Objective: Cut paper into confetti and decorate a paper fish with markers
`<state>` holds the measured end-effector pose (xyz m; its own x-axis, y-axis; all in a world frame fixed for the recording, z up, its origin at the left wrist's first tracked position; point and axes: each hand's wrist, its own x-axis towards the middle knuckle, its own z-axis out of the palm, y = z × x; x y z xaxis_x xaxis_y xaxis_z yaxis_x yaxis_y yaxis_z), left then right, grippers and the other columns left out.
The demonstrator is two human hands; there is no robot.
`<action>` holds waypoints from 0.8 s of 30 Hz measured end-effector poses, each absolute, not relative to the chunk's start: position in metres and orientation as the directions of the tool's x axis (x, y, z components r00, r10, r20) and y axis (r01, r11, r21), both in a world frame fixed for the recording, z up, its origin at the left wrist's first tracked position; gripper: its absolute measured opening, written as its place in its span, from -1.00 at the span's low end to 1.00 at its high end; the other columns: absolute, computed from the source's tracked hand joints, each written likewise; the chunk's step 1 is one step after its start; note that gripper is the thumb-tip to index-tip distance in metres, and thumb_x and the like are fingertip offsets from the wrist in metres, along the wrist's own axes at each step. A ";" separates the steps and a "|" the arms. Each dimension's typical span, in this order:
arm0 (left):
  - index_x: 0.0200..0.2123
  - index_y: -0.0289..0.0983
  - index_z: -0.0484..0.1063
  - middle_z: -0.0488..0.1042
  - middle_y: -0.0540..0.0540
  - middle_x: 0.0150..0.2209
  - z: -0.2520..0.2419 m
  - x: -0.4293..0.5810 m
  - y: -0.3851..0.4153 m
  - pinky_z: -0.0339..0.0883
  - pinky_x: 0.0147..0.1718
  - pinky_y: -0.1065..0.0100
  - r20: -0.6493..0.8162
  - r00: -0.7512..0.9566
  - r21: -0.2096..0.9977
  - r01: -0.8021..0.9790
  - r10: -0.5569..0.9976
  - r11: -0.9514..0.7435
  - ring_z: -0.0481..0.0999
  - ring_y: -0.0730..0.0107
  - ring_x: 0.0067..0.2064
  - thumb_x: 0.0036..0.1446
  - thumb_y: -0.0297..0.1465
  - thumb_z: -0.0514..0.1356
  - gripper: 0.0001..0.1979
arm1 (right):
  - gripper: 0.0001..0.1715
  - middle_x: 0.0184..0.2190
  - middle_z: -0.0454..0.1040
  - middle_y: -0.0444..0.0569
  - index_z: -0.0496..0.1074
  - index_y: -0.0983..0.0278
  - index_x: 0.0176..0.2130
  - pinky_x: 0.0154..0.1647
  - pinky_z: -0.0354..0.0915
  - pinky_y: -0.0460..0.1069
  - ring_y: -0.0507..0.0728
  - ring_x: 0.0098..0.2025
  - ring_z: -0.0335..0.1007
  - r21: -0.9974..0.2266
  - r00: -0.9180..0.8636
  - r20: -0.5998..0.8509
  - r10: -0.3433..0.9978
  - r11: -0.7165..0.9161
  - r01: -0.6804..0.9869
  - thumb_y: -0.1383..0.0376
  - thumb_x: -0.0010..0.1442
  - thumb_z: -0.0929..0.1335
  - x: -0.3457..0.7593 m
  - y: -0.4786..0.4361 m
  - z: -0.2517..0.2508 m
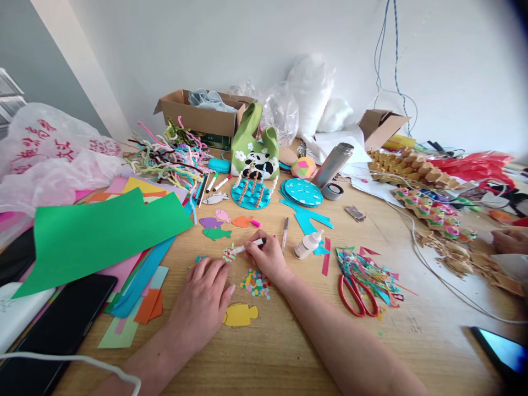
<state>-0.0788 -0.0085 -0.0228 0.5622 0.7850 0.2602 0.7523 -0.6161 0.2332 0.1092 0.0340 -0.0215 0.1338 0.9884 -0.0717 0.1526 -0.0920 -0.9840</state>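
Observation:
My right hand is closed around a white marker, whose tip is at a small patterned paper fish. Lying flat with fingers spread a little, my left hand touches the lower edge of that fish. A yellow paper fish is just below my left thumb. Small round paper dots lie between the hands. Beyond them are green, purple, orange and pink paper fish. Part of a blue paper piece shows behind my left fingers.
A glue bottle, red-handled scissors and paper scraps lie to the right. Coloured paper sheets and a black phone are at left. A steel flask and green bag stand behind. Another person's hand shows at far right.

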 end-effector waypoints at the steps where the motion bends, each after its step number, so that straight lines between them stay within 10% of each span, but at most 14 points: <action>1: 0.08 -0.31 0.38 0.45 -0.19 0.04 -0.023 -0.079 -0.008 0.29 0.06 0.01 0.268 0.562 0.231 0.751 0.783 -0.618 0.30 0.08 0.07 0.29 -0.34 0.03 -0.64 | -0.88 -0.68 0.41 -0.19 0.27 0.22 -0.45 -0.66 0.07 -0.11 0.00 -0.69 0.17 -0.984 0.135 -0.071 0.988 -0.091 0.151 0.25 0.00 0.33 0.109 0.034 -0.022; 24: 0.08 -0.28 0.39 0.46 -0.19 0.03 -0.024 -0.079 -0.008 0.29 0.05 0.02 0.297 0.555 0.226 0.750 0.777 -0.622 0.32 0.08 0.07 0.28 -0.33 0.04 -0.65 | -0.79 -0.64 0.42 -0.16 0.27 0.21 -0.42 -0.69 0.06 -0.11 0.00 -0.71 0.17 -0.990 0.132 -0.056 0.990 -0.072 0.120 0.16 0.09 0.35 0.109 0.035 -0.027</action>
<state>-0.0790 -0.0082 -0.0244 0.5554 0.7767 0.2970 0.7495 -0.6223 0.2258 0.1091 0.0350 -0.0266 0.1323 0.9896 -0.0557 0.1201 -0.0718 -0.9902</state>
